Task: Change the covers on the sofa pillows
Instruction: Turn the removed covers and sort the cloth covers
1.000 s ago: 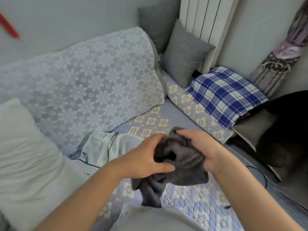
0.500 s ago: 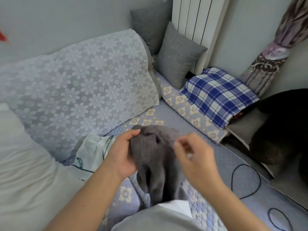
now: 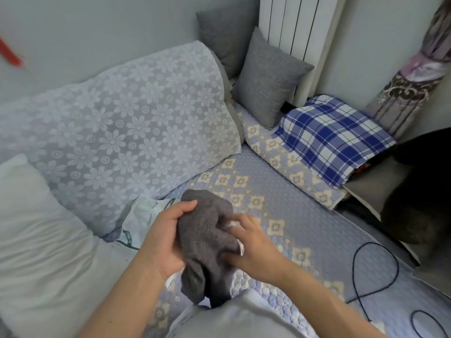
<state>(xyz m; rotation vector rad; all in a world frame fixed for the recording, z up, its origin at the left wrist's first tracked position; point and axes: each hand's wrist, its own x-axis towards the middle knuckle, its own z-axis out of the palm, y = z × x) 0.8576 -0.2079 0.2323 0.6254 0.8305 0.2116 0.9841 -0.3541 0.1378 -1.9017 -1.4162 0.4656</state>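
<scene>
Both hands grip a bunched grey cover [image 3: 207,242]: left hand [image 3: 166,237] curled around it, right hand [image 3: 253,247] pinching its edge. Half a second earlier, the right hand hovered apart.

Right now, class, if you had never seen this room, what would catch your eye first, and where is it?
First, the bunched grey cover in the middle foreground, gripped by the left hand and the right hand. Next, the blue checked cloth at the right on the sofa, and the big flower-patterned cushion at the left.
</scene>
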